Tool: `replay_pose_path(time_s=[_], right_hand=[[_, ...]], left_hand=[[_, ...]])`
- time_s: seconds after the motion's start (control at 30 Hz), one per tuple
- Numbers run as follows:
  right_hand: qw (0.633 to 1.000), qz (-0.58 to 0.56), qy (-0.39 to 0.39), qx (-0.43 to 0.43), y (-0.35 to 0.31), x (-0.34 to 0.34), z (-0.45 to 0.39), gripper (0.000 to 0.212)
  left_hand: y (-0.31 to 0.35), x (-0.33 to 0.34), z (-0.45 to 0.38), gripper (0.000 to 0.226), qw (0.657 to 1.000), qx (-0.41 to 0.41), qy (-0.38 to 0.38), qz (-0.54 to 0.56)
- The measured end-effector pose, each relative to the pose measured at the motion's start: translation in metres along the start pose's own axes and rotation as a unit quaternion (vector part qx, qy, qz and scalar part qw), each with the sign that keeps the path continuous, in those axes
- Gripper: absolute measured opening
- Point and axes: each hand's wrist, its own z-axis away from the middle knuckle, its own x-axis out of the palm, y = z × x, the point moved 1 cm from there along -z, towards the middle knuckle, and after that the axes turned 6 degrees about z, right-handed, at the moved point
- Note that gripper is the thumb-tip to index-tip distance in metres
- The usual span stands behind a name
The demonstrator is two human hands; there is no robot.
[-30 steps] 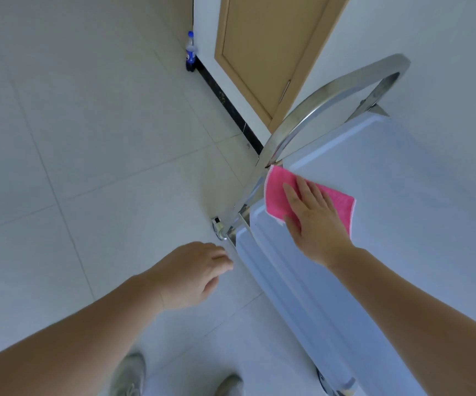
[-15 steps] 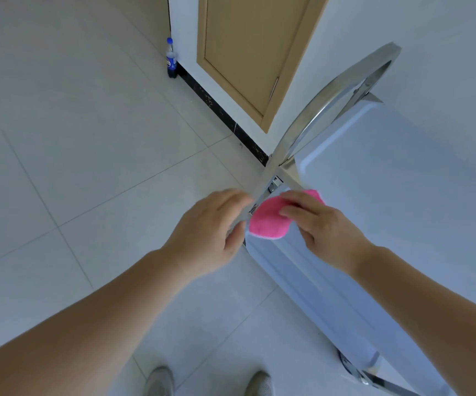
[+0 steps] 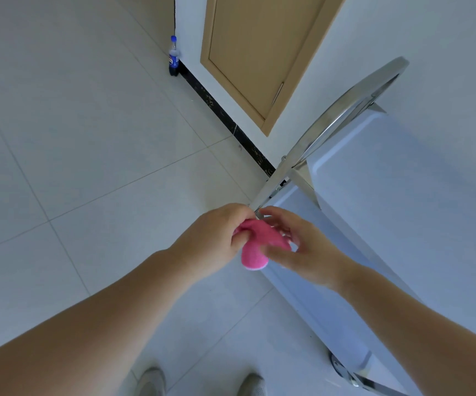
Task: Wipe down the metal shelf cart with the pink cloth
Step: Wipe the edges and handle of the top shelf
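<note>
The pink cloth (image 3: 255, 247) is bunched up in the air between both hands, just off the near left corner of the metal shelf cart (image 3: 402, 212). My left hand (image 3: 214, 241) pinches the cloth's upper left part. My right hand (image 3: 305, 247) holds its right side with thumb and fingers. The cart's curved steel handle (image 3: 336, 121) rises behind the hands. Its flat top shelf stretches to the right, and a lower shelf edge shows below my right wrist.
A wooden door (image 3: 259, 52) is set in the white wall behind the cart. A soda bottle (image 3: 174, 57) stands on the tiled floor by the dark skirting. A cart wheel (image 3: 342, 367) shows at lower right. My shoes (image 3: 202, 381) are at the bottom edge.
The cloth has left the top shelf, where my right hand pressed it flat. My left hand rose from beside the cart to grip it, and both hands now hold it bunched.
</note>
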Motion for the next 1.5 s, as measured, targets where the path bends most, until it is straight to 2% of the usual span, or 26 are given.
replay_pose_path(time_s=[0.07, 0.13, 0.2, 0.23, 0.27, 0.37, 0.4, 0.5, 0.57, 0.63, 0.77, 0.97, 1.5], right_hand=[[1.000, 0.006, -0.017, -0.018, -0.002, 0.003, -0.004, 0.049], [0.995, 0.072, 0.041, -0.056, -0.002, 0.005, -0.009, 0.035], [0.966, 0.200, 0.095, -0.132, 0.000, -0.001, -0.017, 0.035], [0.930, 0.289, 0.122, -0.190, 0.002, -0.008, -0.022, 0.035], [0.878, 0.384, 0.144, -0.246, 0.004, -0.016, -0.028, 0.034], [0.698, 0.611, 0.156, -0.338, 0.008, -0.042, -0.059, 0.034], [0.658, 0.666, 0.132, -0.325, 0.010, -0.049, -0.072, 0.033], [0.577, 0.798, 0.014, -0.171, 0.021, -0.058, -0.098, 0.042], [0.530, 0.841, -0.017, -0.108, 0.033, -0.058, -0.099, 0.048], [0.500, 0.861, -0.021, -0.090, 0.044, -0.058, -0.093, 0.055], [0.490, 0.866, -0.035, -0.093, 0.058, -0.061, -0.081, 0.062], [0.539, 0.837, -0.042, -0.086, 0.072, -0.065, -0.054, 0.059], [0.568, 0.822, -0.003, -0.049, 0.121, -0.062, 0.056, 0.056]], left_hand=[[0.000, 0.001, 0.000, 0.009, 1.000, 0.006, 0.008, -0.002], [-0.001, 0.001, 0.001, 0.008, 1.000, 0.022, 0.018, -0.009], [-0.006, -0.001, 0.003, 0.013, 0.997, 0.039, 0.029, -0.051], [-0.010, -0.002, 0.005, 0.016, 0.995, 0.042, 0.033, -0.081], [-0.014, -0.003, 0.007, 0.018, 0.993, 0.041, 0.031, -0.105], [-0.026, 0.001, 0.015, 0.023, 0.988, 0.051, -0.009, -0.145], [-0.029, 0.004, 0.017, 0.024, 0.987, 0.052, -0.019, -0.153], [-0.034, 0.016, 0.018, 0.028, 0.987, 0.045, -0.024, -0.150], [-0.036, 0.023, 0.018, 0.032, 0.988, 0.041, -0.034, -0.146], [-0.038, 0.029, 0.019, 0.036, 0.987, 0.043, -0.050, -0.148], [-0.040, 0.038, 0.024, 0.041, 0.983, 0.032, -0.089, -0.155], [-0.038, 0.053, 0.037, 0.040, 0.980, 0.039, -0.127, -0.149], [-0.011, 0.123, 0.039, 0.041, 0.952, 0.097, -0.251, -0.148]])
